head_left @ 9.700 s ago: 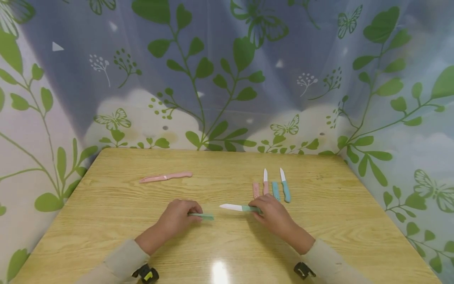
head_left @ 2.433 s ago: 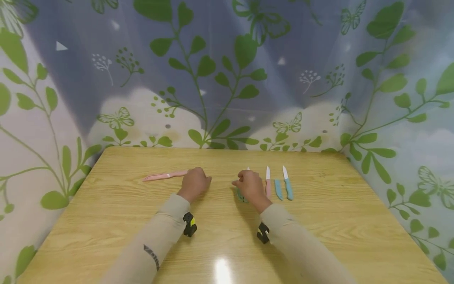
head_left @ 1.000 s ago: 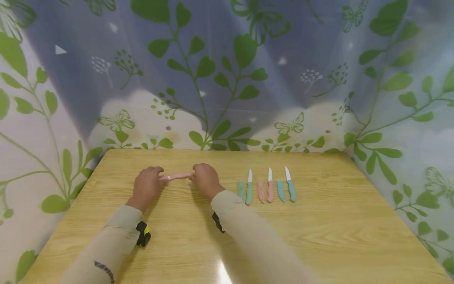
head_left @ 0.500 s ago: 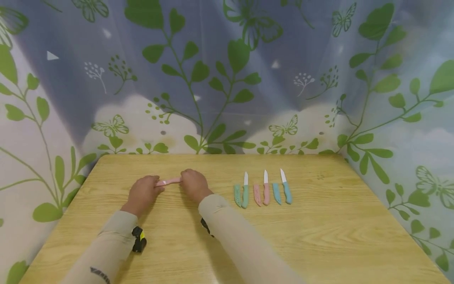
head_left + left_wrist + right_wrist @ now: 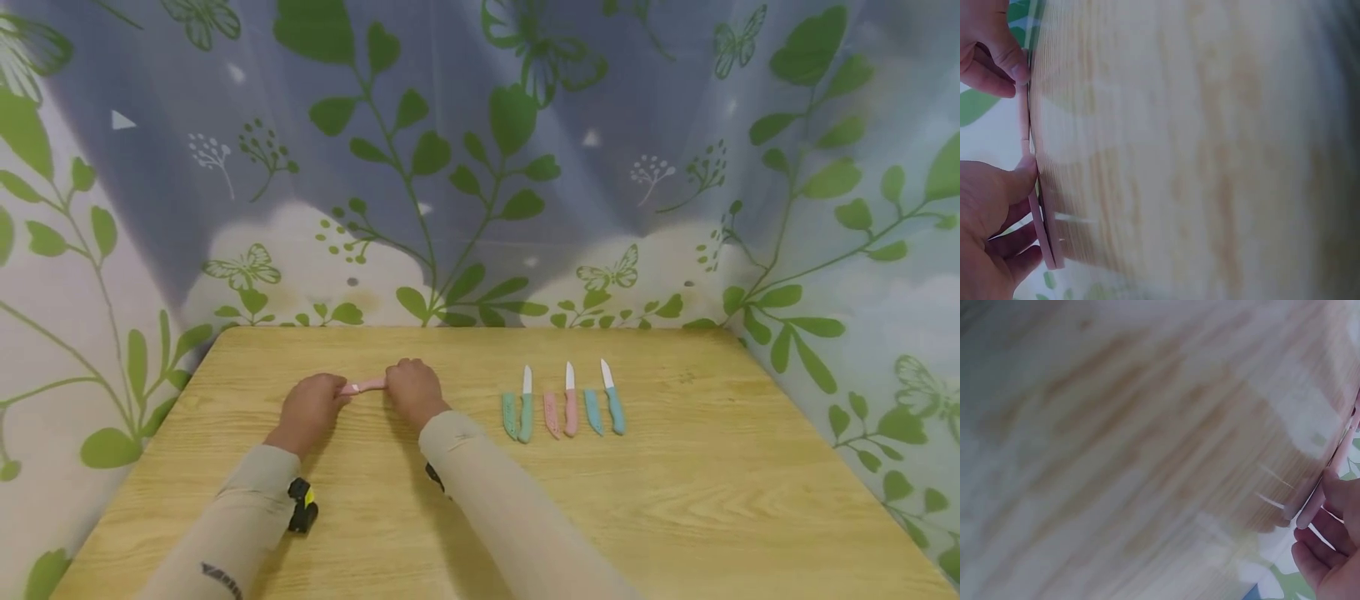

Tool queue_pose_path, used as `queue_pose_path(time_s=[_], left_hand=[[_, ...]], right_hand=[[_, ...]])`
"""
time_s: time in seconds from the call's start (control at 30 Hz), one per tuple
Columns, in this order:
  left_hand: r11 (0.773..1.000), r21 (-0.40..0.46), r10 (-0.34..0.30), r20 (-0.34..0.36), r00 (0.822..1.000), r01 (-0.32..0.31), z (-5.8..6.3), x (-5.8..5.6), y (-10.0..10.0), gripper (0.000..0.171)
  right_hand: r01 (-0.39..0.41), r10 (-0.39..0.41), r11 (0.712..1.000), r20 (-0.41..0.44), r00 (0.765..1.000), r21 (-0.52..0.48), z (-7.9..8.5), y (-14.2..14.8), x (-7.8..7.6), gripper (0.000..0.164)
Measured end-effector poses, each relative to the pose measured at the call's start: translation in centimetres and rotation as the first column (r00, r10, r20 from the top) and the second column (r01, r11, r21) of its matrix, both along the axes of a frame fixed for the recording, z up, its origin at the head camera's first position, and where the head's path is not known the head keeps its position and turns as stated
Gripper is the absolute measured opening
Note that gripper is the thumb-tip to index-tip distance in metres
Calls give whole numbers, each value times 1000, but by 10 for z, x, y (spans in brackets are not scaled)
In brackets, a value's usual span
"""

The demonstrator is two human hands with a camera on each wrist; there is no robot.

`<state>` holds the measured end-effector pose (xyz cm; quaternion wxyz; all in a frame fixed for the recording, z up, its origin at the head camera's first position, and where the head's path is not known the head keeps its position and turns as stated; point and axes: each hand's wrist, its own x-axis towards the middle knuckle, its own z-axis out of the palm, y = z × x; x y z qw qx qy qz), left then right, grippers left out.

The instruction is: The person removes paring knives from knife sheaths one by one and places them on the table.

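A pink paring knife (image 5: 371,385) lies between my hands with its blade inside a pink sheath, and a small white band shows where handle and sheath meet. My left hand (image 5: 309,410) pinches the sheath end, thumb on the near side, as the left wrist view shows with the sheath (image 5: 1041,231). On the other end, my right hand (image 5: 415,392) grips the handle (image 5: 1311,509). To the right lie three bare white-bladed knives: green-handled (image 5: 527,412), pink-handled (image 5: 571,408) and blue-handled (image 5: 615,408). Left of each lies its sheath: green (image 5: 509,417), pink (image 5: 552,415) and blue (image 5: 593,412).
The wooden table (image 5: 675,500) carries all of these. A curtain (image 5: 480,167) printed with leaves and butterflies hangs behind and along the sides. The row of knives sits right of my right hand, blades pointing to the far edge.
The green knife and sheath, earlier held apart in my hands, now lie side by side at the row's left. Both hands have moved left onto the sheathed pink knife, barely shifting in the last half second.
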<state>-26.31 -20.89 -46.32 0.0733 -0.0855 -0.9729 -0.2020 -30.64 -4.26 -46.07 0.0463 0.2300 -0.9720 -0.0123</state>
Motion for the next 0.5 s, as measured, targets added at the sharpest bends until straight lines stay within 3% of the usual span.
queue_pose_path(time_s=[0.13,0.4,0.5], left_hand=[[1000,23,8,-34,999,-7,2,0,1,13],[1000,4,23,-56,998,-23,0,-1,1,15],[1000,-16,8,-106,994,-10,-1,0,2,15]], right_hand=[[4,-4,1000,-23,1000,17,0,0,-1,12],[-12,12,999,-7,1000,36,0,3,0,17],[-36,36,997,-6,999,65,1,4,-2,23]])
